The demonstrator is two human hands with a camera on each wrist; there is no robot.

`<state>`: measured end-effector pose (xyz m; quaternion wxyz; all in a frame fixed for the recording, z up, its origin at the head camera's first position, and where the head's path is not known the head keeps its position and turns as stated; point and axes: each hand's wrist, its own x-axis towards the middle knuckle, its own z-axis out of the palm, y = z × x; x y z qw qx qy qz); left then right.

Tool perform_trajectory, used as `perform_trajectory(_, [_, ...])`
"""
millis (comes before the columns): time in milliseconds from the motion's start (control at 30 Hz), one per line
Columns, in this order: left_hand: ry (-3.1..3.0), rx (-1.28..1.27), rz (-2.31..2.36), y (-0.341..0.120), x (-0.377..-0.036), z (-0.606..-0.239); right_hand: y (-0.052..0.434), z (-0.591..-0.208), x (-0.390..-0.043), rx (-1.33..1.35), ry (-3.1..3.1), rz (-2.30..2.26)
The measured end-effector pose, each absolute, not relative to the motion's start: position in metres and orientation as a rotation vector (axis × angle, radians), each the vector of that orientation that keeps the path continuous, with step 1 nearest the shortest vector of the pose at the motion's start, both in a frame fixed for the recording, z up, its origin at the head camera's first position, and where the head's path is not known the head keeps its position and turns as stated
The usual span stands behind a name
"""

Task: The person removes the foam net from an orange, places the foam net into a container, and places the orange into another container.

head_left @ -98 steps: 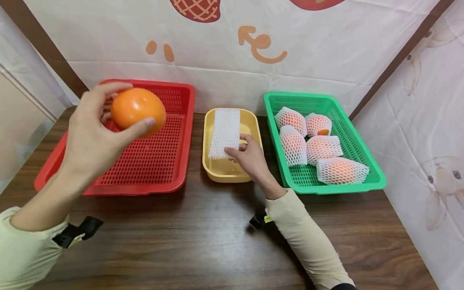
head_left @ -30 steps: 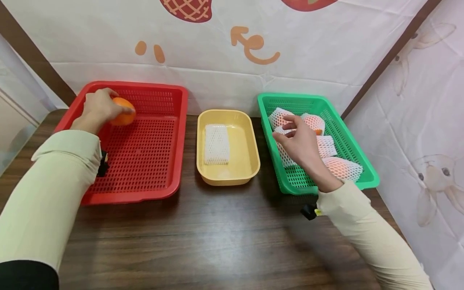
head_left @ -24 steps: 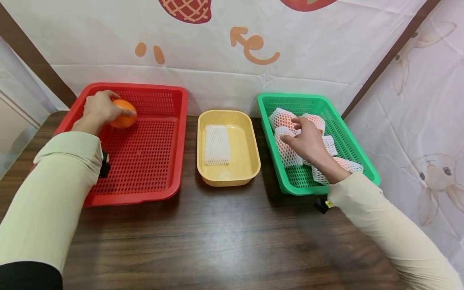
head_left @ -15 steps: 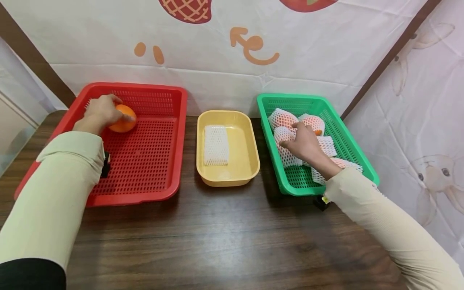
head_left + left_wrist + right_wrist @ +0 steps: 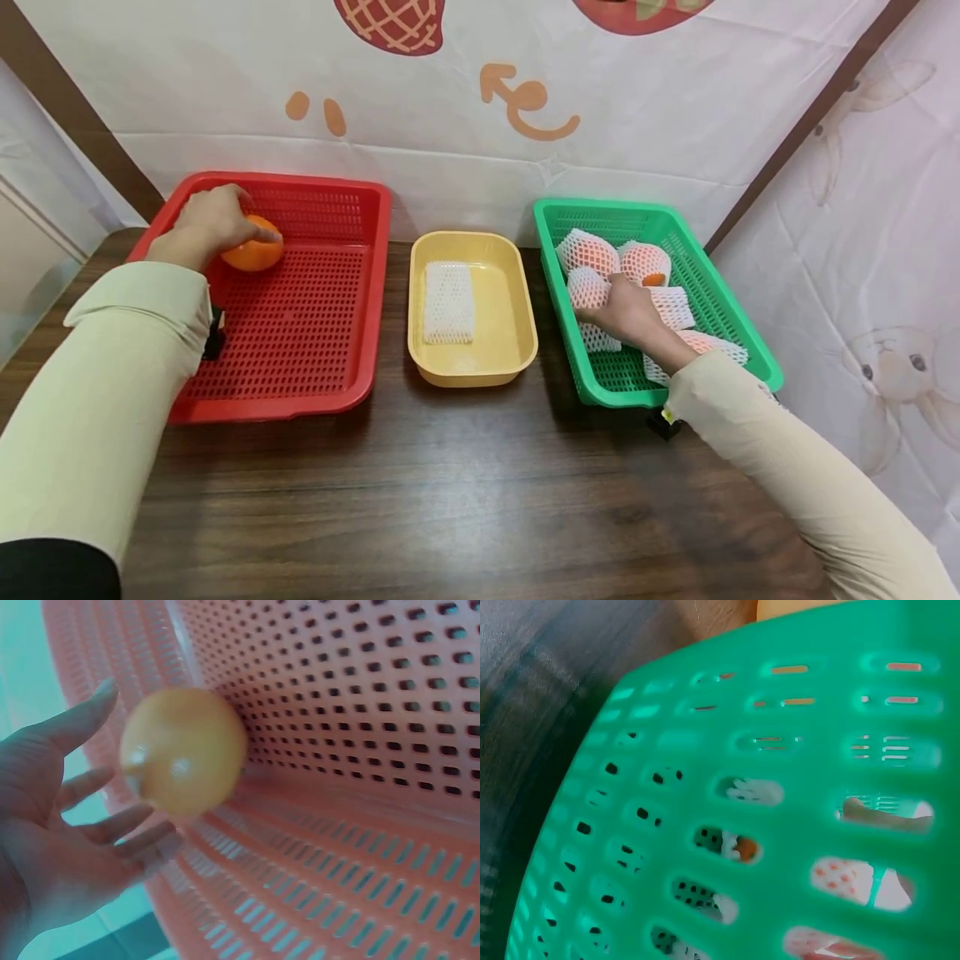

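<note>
In the red basket (image 5: 300, 325), a bare orange (image 5: 187, 750) lies near the back left wall. My left hand (image 5: 210, 221) is just beside and above it; the left wrist view shows relaxed, spread fingers with a gap to the fruit. Over in the green basket (image 5: 720, 292), my right hand (image 5: 633, 315) has thumb and fingers around an orange in white foam netting (image 5: 587, 287) by the left wall. Its fingertips are partly hidden. The right wrist view mostly shows the basket's outer wall.
Between the baskets stands a yellow tray (image 5: 498, 321) with a flat white foam net (image 5: 448, 302) inside. Several other netted oranges, including one at the back (image 5: 645, 262), crowd the green basket. A printed white cloth (image 5: 450, 167) hangs behind. All stand on a dark wooden table (image 5: 450, 475).
My left hand has lowered the orange into the red basket and released it. My right hand has left the foam net in the yellow tray and reached down onto a netted orange.
</note>
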<state>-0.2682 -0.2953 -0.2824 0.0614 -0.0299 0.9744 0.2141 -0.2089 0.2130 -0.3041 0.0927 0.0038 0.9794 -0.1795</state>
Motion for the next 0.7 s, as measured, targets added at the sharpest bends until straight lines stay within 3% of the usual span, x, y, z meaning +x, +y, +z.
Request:
perform_trajectory(233, [3.021, -0.144, 0.692, -0.253, -0.265, -0.250, 0.205, -0.308, -0.204, -0.006, 2.934, -0.399])
perform_trajectory(700, [3.143, 0.404, 0.668, -0.174, -0.206, -0.182, 0.208, -0.297, -0.194, 0.031, 2.955, -0.684])
